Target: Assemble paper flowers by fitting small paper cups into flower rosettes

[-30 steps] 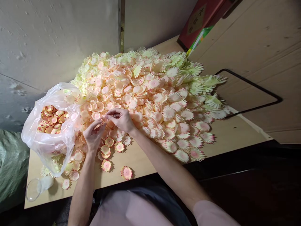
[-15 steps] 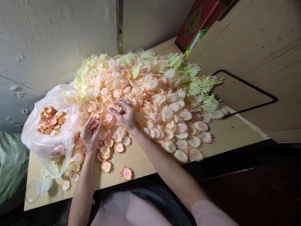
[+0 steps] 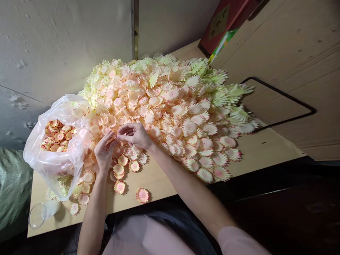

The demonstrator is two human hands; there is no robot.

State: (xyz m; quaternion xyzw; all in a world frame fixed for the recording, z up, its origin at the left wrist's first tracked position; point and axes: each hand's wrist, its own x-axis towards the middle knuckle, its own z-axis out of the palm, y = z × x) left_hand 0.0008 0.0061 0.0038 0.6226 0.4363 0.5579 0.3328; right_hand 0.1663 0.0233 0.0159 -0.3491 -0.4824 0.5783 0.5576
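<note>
A wide heap of pale pink and green paper-like flower pieces (image 3: 172, 106) covers much of the table. Over its lower left part, my left hand (image 3: 105, 150) and my right hand (image 3: 135, 136) meet at the fingertips. Both hands are closed in a pinch; whatever lies between the fingertips is too small to make out. To the left of my left hand, an open clear plastic bag (image 3: 77, 138) holds smaller yellow-and-red flower pieces (image 3: 58, 136). Below my hands, one red-edged flower piece (image 3: 142, 195) lies apart near the table's front edge.
A clear cup (image 3: 38, 215) lies on its side at the table's (image 3: 164, 186) front left corner. Behind the heap on the right stand a red box (image 3: 217, 26) and a cardboard panel (image 3: 287, 53) with a bent black rod (image 3: 284, 92). A green sack (image 3: 14, 191) is at far left.
My right hand has moved down and to the left, and its fingers have closed. My left hand has turned slightly, its fingers now pinched against those of my right hand.
</note>
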